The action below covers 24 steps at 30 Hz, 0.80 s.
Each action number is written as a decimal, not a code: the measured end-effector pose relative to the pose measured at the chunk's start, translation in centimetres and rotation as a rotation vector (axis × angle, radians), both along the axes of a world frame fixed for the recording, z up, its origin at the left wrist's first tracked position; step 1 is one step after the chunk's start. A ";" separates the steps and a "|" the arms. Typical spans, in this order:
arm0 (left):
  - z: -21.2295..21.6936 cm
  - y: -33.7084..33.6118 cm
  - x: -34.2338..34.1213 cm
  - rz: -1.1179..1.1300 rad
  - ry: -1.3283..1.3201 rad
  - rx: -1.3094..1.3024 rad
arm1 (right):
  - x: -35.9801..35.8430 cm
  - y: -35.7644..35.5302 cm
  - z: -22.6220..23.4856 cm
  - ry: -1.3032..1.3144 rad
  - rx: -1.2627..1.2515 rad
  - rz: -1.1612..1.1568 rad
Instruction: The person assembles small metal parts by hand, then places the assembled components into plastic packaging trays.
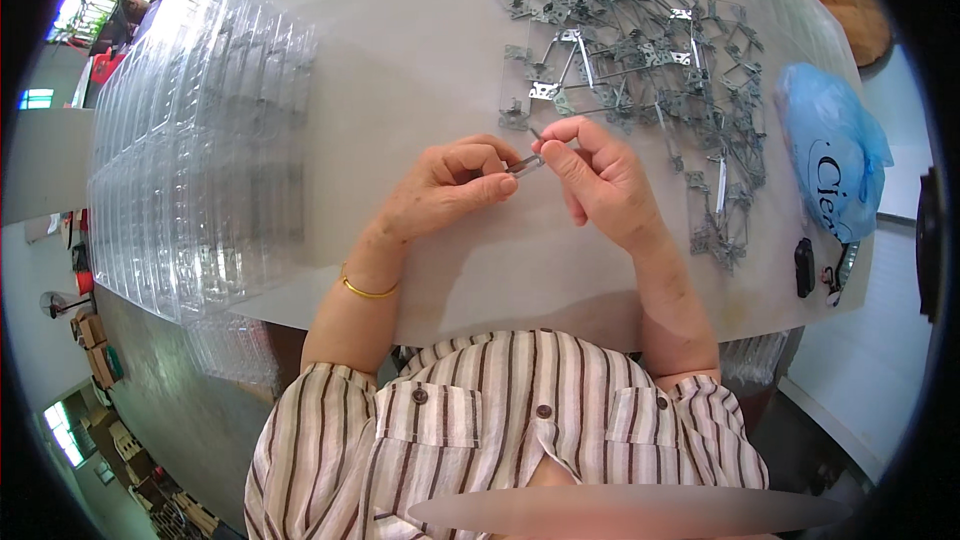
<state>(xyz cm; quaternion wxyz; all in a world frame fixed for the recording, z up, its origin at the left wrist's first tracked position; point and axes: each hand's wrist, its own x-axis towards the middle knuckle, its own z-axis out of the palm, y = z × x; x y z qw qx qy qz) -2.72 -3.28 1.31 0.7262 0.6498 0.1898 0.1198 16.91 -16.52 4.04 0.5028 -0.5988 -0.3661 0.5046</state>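
Observation:
Over the middle of the table my left hand [450, 182] and my right hand [603, 180] meet at a small grey metal bracket [525, 166]. The left thumb and fingers pinch one end of it. At its other end, the right thumb and forefinger close on it, and a thin dark tip sticks up there. Fingers cover much of the part, so its full shape is hidden. Just beyond my right hand lies a loose, tangled heap of grey metal brackets [545, 91] joined by thin rods, some shinier than others.
Tall stacked clear plastic trays [200, 150] fill the left of the white table [400, 20]. On the right sit a blue plastic bag [835, 155] and a small black object [804, 267] near the edge. Clear plastic trays [235, 348] also show below the left edge.

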 end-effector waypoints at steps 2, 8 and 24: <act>-0.1 -0.1 0.2 -0.009 -0.025 0.032 | 0.2 0.0 -0.1 -0.038 -0.006 -0.022; -0.6 0.1 0.2 -0.230 -0.042 0.174 | 0.3 0.3 -0.2 0.061 0.073 -0.092; -1.3 0.7 0.0 0.054 -0.268 -0.395 | -0.1 0.3 -0.3 0.064 0.097 -0.081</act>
